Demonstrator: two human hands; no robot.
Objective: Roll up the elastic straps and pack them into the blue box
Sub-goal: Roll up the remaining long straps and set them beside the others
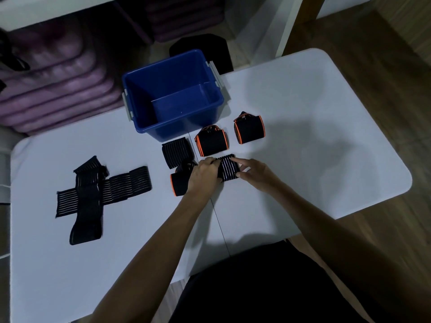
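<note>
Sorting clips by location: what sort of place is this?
Probably a gym or fitness studio's storage corner: purple mats are stacked on shelving beside a white folding table, where both hands roll a striped elastic strap near a blue box.

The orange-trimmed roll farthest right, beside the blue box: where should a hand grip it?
Probably from above, across the orange-trimmed roll's black middle, fingers on its two long sides. It lies on its side, standing clear of neighbours, with the looser orange-edged ends better left alone.
</note>
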